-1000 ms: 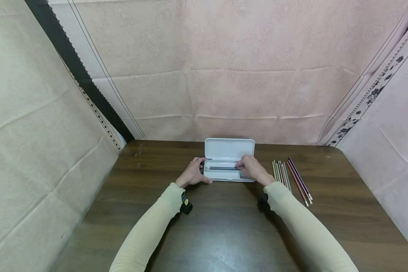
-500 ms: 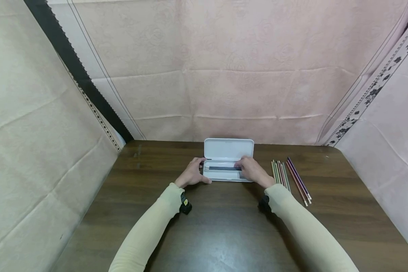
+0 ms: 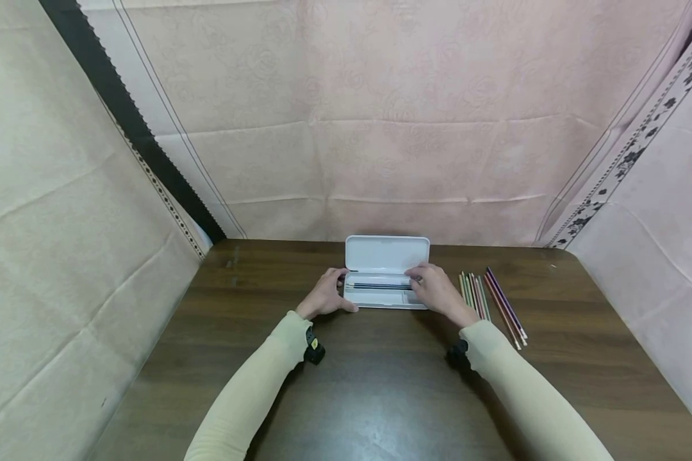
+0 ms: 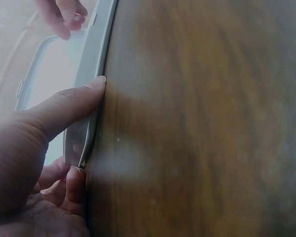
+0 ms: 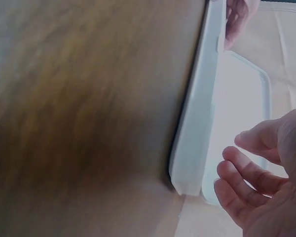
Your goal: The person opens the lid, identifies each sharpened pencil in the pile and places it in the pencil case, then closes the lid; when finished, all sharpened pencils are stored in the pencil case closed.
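A white pencil case (image 3: pixel 387 254) stands with its lid up near the table's far edge. Several dark pencils (image 3: pixel 377 286) lie lengthwise inside it. My left hand (image 3: pixel 325 294) grips the case's left end; in the left wrist view the thumb (image 4: pixel 71 106) presses the front wall while curled fingers are at the end. Over the case's right part hovers my right hand (image 3: pixel 436 291). Its fingers (image 5: pixel 244 180) are loosely bent, with a gap to the thumb and nothing held, as the right wrist view shows.
Right of the case lie several light green and reddish pencils (image 3: pixel 474 294), partly behind the right wrist. Beside them are purple and dark red pencils (image 3: pixel 506 304). The brown wooden table (image 3: pixel 357 397) is bordered by hanging pale cloth (image 3: pixel 409 160) at the back and sides.
My right hand has come away from the dark pencils in the case, shifting slightly right with its fingers loosened. The left hand keeps its grip on the case.
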A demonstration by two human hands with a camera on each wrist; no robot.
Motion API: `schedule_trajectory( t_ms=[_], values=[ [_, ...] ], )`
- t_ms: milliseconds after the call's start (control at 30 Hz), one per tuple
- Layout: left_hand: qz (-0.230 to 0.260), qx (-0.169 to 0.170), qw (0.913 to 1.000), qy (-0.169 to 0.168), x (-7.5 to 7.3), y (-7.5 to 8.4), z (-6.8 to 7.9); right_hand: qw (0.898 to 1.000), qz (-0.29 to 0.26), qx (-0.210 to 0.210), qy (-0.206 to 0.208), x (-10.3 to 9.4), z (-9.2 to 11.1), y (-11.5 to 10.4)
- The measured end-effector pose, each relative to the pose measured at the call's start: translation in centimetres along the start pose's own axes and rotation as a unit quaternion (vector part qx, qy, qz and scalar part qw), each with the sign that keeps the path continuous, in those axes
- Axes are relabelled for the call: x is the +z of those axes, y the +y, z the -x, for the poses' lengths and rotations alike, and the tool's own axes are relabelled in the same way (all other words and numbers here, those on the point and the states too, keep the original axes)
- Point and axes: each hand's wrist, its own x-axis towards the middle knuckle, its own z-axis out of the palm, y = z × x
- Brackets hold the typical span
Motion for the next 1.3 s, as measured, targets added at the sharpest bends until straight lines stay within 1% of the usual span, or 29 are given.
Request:
schedule_trajectory(
  t_ms=[300, 500, 600, 867, 1000, 1167, 1300],
  values=[
    [0.002, 0.002, 1.0000, -0.001, 0.0, 0.2, 0.2, 0.999, -0.014, 0.014, 0.037, -2.0, 1.6, 1.0],
    [-0.001, 0.003, 1.0000, 0.001, 0.1, 0.1, 0.1, 0.998, -0.006, 0.033, 0.061, -3.2, 3.0, 1.8],
    [-0.002, 0.005, 1.0000, 0.002, 0.1, 0.0, 0.0, 0.997, -0.003, 0.047, 0.063, -3.8, 3.8, 2.2],
    [0.002, 0.007, 1.0000, 0.003, 0.1, -0.1, 0.0, 0.996, 0.027, 0.061, 0.058, -4.9, 5.9, 3.0],
    [0.002, 0.008, 1.0000, 0.003, 0.1, -0.1, 0.0, 0.996, 0.025, 0.073, 0.055, -5.3, 6.9, 3.1],
    [0.002, 0.006, 1.0000, 0.001, 0.1, 0.0, 0.0, 0.994, 0.025, 0.078, 0.067, -5.6, 7.9, 3.3],
    [0.004, 0.003, 1.0000, 0.003, 0.1, 0.1, 0.0, 0.992, 0.017, 0.101, 0.075, -5.8, 8.5, 3.5]
  ],
)
